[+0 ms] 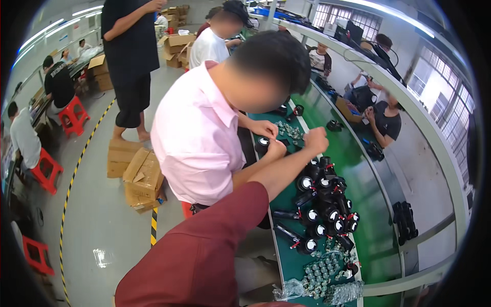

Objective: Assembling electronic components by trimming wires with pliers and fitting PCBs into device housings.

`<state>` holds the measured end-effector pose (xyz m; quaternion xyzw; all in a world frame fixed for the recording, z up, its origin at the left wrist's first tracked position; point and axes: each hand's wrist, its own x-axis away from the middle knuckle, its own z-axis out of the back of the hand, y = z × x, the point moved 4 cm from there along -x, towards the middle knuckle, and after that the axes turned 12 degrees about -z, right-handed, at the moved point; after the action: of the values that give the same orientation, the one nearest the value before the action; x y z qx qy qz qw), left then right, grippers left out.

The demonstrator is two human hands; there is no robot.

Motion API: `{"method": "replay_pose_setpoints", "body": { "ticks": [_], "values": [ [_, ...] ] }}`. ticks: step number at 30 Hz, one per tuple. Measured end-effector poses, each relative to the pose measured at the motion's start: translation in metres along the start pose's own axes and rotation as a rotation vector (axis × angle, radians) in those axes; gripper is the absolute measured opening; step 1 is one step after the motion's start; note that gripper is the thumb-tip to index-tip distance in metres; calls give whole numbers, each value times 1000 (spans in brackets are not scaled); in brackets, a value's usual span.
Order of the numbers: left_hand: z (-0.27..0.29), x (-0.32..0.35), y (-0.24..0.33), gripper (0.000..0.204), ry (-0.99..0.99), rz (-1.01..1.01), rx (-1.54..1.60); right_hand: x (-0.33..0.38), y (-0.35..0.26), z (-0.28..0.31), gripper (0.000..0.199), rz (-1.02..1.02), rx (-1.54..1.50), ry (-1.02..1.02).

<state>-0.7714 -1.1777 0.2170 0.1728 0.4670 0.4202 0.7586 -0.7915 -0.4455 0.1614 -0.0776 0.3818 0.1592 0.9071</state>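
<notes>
My left hand point(316, 140) reaches out over the green work surface at the end of a maroon sleeve. Its fingers are curled closed, and whatever they may hold is hidden. Beside it lies a loose heap of small clear and metallic-looking parts point(289, 130). Just nearer is a large pile of black flashlight-like housings point(327, 204), with round heads, white discs and short red wires. To the left of my hand, a co-worker's two hands point(276, 146) meet over a small thing that I cannot make out. My right hand does not show.
A person in a pink shirt point(199, 138) sits close against my left arm. More clear round parts point(322, 271) and crumpled plastic point(291, 290) lie at the near end. A green conveyor belt point(358, 169) runs along the right behind a pale frame point(434, 128). Cardboard boxes point(143, 174) stand on the floor.
</notes>
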Motion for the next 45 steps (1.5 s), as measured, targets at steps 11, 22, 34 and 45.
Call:
{"method": "replay_pose_setpoints", "body": {
  "ticks": [11,22,34,45],
  "values": [
    [125,306,201,17,-217,-601,1049,19,15,-10,23,-123,10,21],
    [55,501,204,37,-575,-1020,710,31,85,-64,34,-470,-407,-419],
    [59,498,211,28,-721,-1091,533,17,26,-15,25,-127,-165,63],
    [58,497,210,37,-695,-1091,479,7,9,-5,28,-102,-130,99]
  ]
}}
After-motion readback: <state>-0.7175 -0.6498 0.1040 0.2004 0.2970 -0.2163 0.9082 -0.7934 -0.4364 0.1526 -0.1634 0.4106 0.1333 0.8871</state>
